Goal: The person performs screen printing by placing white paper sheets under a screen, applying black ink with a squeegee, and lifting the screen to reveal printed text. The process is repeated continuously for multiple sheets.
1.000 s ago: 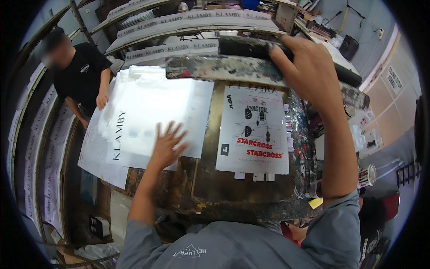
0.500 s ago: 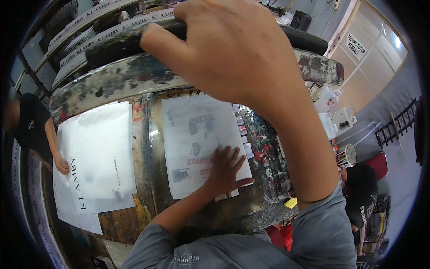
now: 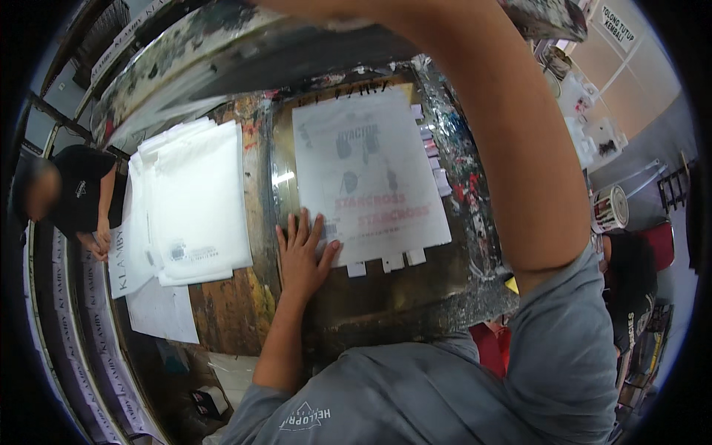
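Note:
My left hand (image 3: pixel 302 256) rests flat and open, fingers spread, on the lower left corner of a translucent printed bag or sheet (image 3: pixel 319 148). The sheet lies on a dark, glossy board (image 3: pixel 393 289) and carries grey and red prints. Small pale tabs (image 3: pixel 441 182) stick up past its right and lower edges. My right arm reaches up across the view to a raised, paint-smeared frame (image 3: pixel 222 63). Only the base of my right hand (image 3: pixel 334 6) shows at the top edge. Its fingers are out of sight, so its grip is hidden.
To the left lies a loose pile of white translucent bags (image 3: pixel 196 193). A co-worker's hands (image 3: pixel 100 243) are beside it. Paint-stained edging (image 3: pixel 475 170) runs along the right of the board. A paint can (image 3: pixel 610 208) stands farther right, near another person in dark clothes (image 3: pixel 630 274).
My left hand has shifted from the sheet's lower right to its lower left corner. The frame and my right hand sit higher in view. The co-worker's hand has left the pile's edge.

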A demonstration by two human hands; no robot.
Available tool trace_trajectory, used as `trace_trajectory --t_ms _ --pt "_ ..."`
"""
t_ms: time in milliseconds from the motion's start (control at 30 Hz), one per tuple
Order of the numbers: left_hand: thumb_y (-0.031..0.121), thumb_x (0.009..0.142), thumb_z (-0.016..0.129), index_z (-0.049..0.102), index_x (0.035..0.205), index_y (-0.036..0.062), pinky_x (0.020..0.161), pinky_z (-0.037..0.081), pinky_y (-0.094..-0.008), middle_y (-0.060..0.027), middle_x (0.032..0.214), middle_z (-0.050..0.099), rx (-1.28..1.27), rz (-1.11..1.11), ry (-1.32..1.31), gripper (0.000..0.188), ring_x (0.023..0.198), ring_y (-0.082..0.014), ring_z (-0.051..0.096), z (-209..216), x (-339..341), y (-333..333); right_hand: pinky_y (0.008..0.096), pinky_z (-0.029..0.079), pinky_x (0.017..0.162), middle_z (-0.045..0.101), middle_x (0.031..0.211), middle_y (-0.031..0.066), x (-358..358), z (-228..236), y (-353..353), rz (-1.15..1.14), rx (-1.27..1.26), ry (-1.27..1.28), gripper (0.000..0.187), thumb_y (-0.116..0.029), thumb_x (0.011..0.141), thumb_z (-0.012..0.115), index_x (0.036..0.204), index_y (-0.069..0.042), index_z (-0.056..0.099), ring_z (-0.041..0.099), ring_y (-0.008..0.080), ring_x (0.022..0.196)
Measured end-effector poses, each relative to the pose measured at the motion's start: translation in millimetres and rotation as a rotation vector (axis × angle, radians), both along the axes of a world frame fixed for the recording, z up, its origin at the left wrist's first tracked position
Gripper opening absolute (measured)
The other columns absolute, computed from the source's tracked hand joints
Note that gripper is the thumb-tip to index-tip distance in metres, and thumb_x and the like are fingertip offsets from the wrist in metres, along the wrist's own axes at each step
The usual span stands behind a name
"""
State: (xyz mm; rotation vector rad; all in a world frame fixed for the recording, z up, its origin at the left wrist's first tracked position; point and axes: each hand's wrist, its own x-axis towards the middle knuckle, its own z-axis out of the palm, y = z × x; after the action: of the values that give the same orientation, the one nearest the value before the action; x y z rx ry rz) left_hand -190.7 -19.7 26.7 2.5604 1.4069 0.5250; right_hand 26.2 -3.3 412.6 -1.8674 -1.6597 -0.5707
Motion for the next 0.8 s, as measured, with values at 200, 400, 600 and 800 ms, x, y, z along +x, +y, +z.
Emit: trace_trajectory --t_ms 200,400,600,800 --pt "0.056 0.099 0.07 0.061 0.155 0.008 0.133 0.013 -0.0613 -0.0209 0.171 0.043 -0.052 -0.031 -0.011 0.074 0.161 -0.0466 0.031 -8.4 1.1 -3.9 0.05 0.06 0.091 0.077 0.091 0.0288 36.7 10.8 7.5 0.337 -0.195 -0.022 0.066 -0.049 0.103 0.047 0.088 0.007 0.079 0.076 0.0422 0.09" --pt "0.058 0.101 0.067 0.061 0.155 0.0089 0.134 0.013 -0.06 -0.0189 0.171 0.044 -0.03 -0.04 0.005 0.074 0.162 -0.0452 0.03 -2.7 -2.4 -1.8 0.0525 0.058 0.092 0.076 0.093 0.0312 27.7 -9.5 11.2 0.302 -0.125 -0.06 0.065 -0.05 0.097 0.05 0.088 0.008 0.077 0.075 0.0453 0.094" --pt "0.061 0.102 0.063 0.057 0.158 0.0094 0.133 0.011 -0.0613 -0.021 0.172 0.04 -0.033 -0.068 0.003 0.077 0.163 -0.0473 0.026 -20.0 -3.9 -0.4 0.0513 0.055 0.093 0.077 0.095 0.0295 38.0 -21.6 24.4 0.293 -0.008 -0.094 0.063 -0.049 0.098 0.051 0.09 0.007 0.078 0.075 0.0431 0.098" --pt "0.043 0.092 0.084 0.035 0.17 0.0057 0.126 0.031 -0.0547 -0.026 0.165 0.046 0.133 0.083 -0.471 0.099 0.156 -0.0391 0.041 52.5 -12.5 1.4 0.0494 0.059 0.087 0.078 0.091 0.0236 30.8 -39.0 19.7 0.266 0.166 -0.102 0.059 -0.053 0.096 0.057 0.107 0.002 0.076 0.077 0.0403 0.089"
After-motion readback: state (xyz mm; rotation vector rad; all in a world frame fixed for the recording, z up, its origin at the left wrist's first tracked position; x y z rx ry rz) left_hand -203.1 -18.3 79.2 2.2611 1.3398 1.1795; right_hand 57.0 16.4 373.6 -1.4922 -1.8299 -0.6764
